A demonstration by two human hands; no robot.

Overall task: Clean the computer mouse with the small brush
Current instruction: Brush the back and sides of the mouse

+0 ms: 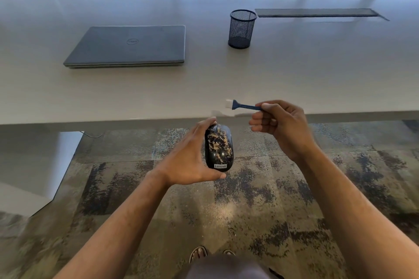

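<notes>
A black computer mouse (pixel 218 146) speckled with tan dust is held upright in the air by my left hand (pixel 188 158), just in front of the table's near edge, its top facing me. My right hand (pixel 281 127) pinches the blue handle of a small brush (pixel 240 105). The brush's white bristles point left over the table edge. They hover above and slightly right of the mouse, apart from it.
A white table (pixel 294 75) carries a shut grey laptop (pixel 129 46) at the left and a dark mesh pen cup (pixel 241 29) at the centre right. A dark cable slot (pixel 317 12) lies behind the cup. Patterned carpet (pixel 260 199) lies below my arms.
</notes>
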